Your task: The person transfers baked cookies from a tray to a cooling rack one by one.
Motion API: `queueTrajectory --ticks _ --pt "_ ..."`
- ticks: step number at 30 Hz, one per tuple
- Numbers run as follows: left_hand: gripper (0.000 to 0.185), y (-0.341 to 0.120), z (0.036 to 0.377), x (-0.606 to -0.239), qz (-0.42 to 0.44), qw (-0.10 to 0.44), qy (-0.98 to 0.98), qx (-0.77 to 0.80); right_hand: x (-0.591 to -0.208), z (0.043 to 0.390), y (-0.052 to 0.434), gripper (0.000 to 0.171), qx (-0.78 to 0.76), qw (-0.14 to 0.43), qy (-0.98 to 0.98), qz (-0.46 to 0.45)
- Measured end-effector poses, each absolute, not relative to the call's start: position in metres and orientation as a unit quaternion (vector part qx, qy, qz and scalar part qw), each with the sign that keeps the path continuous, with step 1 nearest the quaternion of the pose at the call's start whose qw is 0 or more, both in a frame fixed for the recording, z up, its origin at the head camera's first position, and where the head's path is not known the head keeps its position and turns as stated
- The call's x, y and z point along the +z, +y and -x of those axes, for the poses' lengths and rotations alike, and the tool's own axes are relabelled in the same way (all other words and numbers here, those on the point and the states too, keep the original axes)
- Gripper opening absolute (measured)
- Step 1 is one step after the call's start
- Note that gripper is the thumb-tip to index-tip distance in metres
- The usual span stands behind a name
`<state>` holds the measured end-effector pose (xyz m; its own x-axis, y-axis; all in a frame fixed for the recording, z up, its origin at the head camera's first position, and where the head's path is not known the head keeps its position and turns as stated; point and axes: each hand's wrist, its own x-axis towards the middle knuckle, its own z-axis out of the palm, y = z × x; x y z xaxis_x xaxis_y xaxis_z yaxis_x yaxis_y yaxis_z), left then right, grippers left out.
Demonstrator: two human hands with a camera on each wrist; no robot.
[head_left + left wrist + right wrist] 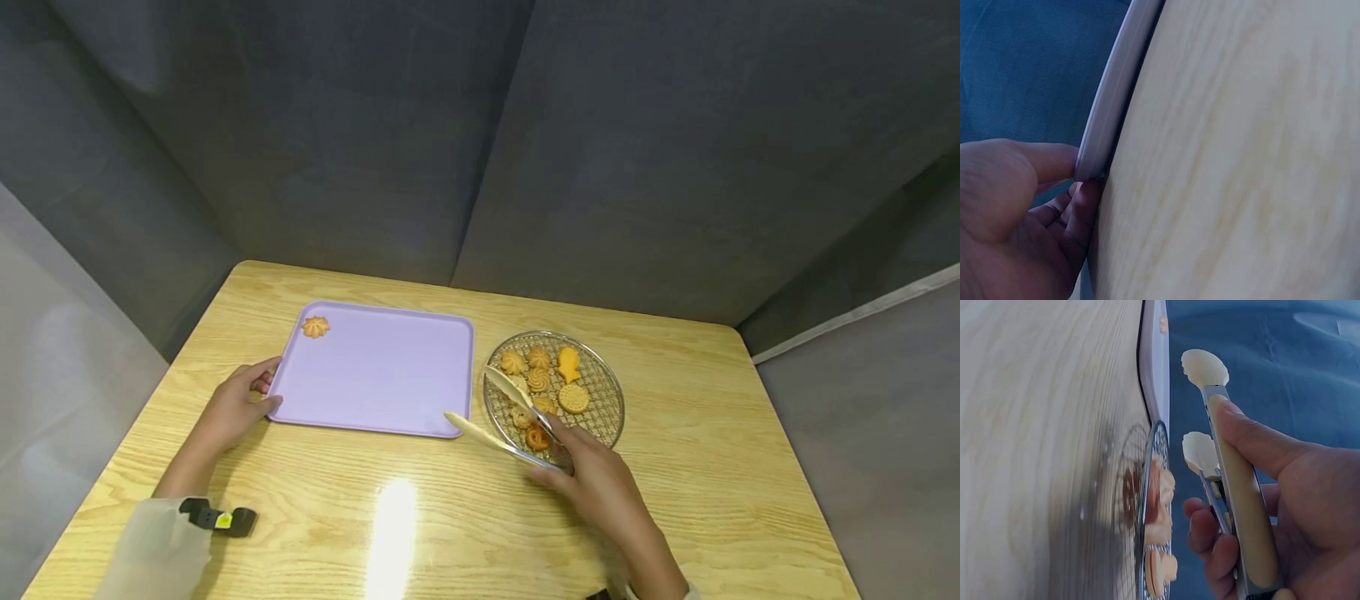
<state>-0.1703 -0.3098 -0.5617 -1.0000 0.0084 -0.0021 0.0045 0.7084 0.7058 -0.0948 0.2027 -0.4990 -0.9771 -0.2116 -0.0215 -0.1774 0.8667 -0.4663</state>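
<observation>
The right hand (600, 483) grips a pair of tongs (501, 421), its thumb lying along the upper arm and its fingers (1210, 540) curled under the lower one; the two pale scalloped tips stand apart with nothing between them. In the head view one tip reaches over the round wire rack (600, 392) and the other lies above the near right corner of the lilac tray (375, 375). The rack sits on the wooden surface (712, 467) just beside the tray's right edge and carries several cookies (537, 379), among them piped rosettes, a yellow fish-shaped one, a round flat one and a darker ring-shaped one nearest the hand. A single rosette cookie (315, 327) lies in the far left corner of the tray, well apart from the rack. The left hand (236, 408) holds the tray's left rim, thumb on top and fingers (1082, 206) bent beneath the edge, as the left wrist view shows closely. A small black device with a yellow mark (221, 519) sits at the left wrist.
</observation>
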Motion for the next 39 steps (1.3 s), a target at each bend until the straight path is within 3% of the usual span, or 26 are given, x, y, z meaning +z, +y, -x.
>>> queueTrajectory --ticks 17,39 --pt "0.062 -0.309 0.168 -0.559 0.000 0.004 0.924 0.382 -0.495 0.145 0.142 0.088 -0.241 0.024 0.958 0.153" --pt "0.062 -0.310 0.169 -0.559 -0.005 0.005 0.923 0.384 -0.498 0.198 0.076 0.093 -0.236 0.084 0.952 0.173"
